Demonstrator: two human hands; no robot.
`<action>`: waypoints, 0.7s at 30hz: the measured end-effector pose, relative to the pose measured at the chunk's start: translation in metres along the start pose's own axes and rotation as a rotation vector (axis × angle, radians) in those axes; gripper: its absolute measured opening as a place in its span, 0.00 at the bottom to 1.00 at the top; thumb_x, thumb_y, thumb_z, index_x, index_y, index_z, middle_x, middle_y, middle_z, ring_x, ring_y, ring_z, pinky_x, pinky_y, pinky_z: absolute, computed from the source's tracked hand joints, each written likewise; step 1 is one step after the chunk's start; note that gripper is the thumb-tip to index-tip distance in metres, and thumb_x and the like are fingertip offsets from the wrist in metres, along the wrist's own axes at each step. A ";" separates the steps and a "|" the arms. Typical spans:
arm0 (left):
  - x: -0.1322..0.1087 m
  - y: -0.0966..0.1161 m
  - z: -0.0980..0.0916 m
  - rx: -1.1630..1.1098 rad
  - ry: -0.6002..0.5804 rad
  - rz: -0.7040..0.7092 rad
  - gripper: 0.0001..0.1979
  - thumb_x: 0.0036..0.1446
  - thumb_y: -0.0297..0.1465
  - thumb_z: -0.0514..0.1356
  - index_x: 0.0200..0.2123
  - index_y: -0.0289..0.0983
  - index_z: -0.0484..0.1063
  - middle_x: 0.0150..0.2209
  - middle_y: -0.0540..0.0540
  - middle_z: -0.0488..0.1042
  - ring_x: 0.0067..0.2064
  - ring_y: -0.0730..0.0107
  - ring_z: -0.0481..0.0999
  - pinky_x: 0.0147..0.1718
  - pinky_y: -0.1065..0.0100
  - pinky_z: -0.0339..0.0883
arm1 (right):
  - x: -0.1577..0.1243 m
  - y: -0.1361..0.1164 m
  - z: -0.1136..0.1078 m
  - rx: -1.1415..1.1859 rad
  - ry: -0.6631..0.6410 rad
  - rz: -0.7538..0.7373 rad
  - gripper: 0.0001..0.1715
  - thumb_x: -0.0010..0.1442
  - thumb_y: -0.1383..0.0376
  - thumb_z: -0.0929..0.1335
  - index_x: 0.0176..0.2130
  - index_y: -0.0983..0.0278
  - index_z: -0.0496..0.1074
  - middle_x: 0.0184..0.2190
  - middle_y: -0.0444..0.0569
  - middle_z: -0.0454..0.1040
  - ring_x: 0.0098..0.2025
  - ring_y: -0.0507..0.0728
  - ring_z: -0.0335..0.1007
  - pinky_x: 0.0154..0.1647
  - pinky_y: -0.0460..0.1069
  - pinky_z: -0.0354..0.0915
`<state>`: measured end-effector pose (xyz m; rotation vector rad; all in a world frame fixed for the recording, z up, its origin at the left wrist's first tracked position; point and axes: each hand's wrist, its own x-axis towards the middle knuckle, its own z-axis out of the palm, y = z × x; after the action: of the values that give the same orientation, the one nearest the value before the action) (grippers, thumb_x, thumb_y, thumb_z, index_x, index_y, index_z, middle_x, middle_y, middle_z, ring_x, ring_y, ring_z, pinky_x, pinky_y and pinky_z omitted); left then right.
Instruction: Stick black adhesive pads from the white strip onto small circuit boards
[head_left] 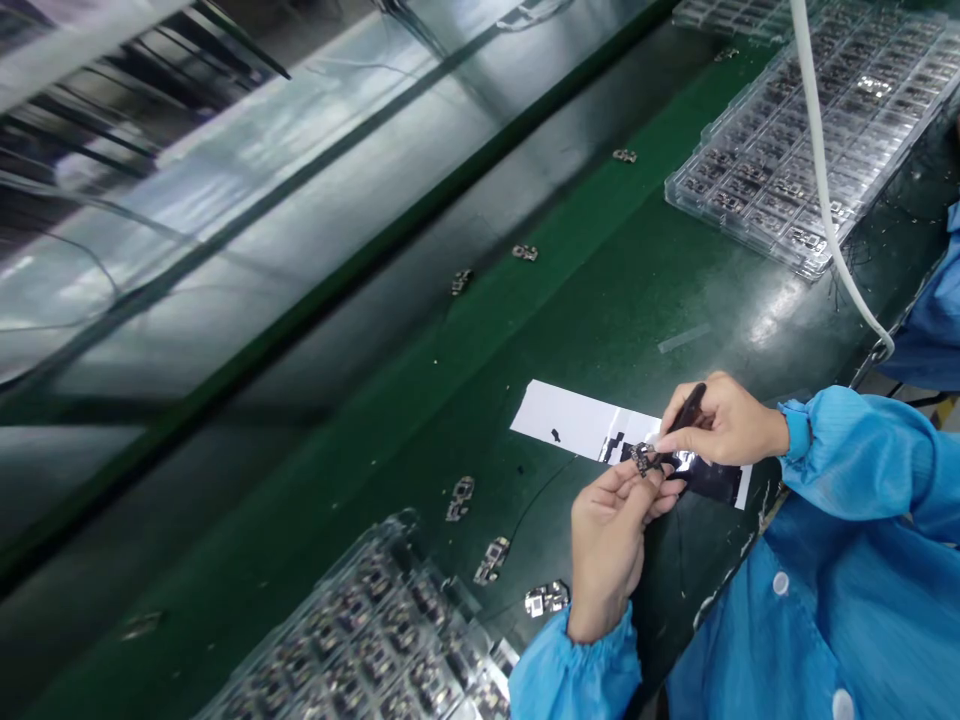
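Observation:
Between the fingertips of my left hand (611, 525) is a small circuit board (643, 458), raised over a backing sheet. My right hand (720, 420) is closed around black tweezers (686, 408), whose tips are at the board and partly hidden by my fingers. Under both hands lies the white backing sheet (566, 415) with black stickers (720, 480) on its right part. A loose circuit board (546, 599) rests by my left wrist, and another board (492, 561) with a thin black wire lies farther left.
A clear tray (375, 630) full of boards is at the bottom. Stacked trays (817, 140) stand at the upper right, with a white cable (821, 180) hanging in front. Several boards lie along the green bench (420, 400). A blue sleeve (930, 320) of another person shows at right.

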<state>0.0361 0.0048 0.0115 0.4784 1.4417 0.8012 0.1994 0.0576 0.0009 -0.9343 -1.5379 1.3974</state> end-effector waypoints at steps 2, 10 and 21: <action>0.000 0.001 0.000 -0.014 -0.002 -0.005 0.17 0.35 0.32 0.72 0.29 0.29 0.75 0.25 0.44 0.78 0.26 0.70 0.79 0.26 0.77 0.72 | 0.000 -0.001 -0.001 0.029 0.021 0.005 0.10 0.52 0.62 0.70 0.27 0.68 0.70 0.18 0.44 0.70 0.18 0.47 0.63 0.18 0.42 0.61; 0.000 0.001 -0.001 -0.027 -0.010 -0.006 0.17 0.35 0.31 0.72 0.30 0.30 0.75 0.25 0.44 0.78 0.27 0.69 0.79 0.27 0.76 0.73 | 0.000 0.001 -0.001 0.002 0.002 -0.022 0.10 0.52 0.62 0.70 0.27 0.67 0.70 0.22 0.48 0.75 0.22 0.50 0.69 0.20 0.43 0.64; 0.001 -0.001 -0.006 -0.068 -0.028 -0.004 0.16 0.36 0.30 0.71 0.31 0.30 0.75 0.30 0.43 0.79 0.29 0.67 0.80 0.27 0.75 0.74 | 0.001 -0.002 0.000 0.153 0.051 0.086 0.14 0.48 0.59 0.73 0.26 0.66 0.68 0.16 0.41 0.68 0.16 0.46 0.60 0.14 0.42 0.57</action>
<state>0.0302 0.0039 0.0100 0.4334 1.3851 0.8350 0.1988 0.0585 0.0029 -0.9437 -1.3472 1.5174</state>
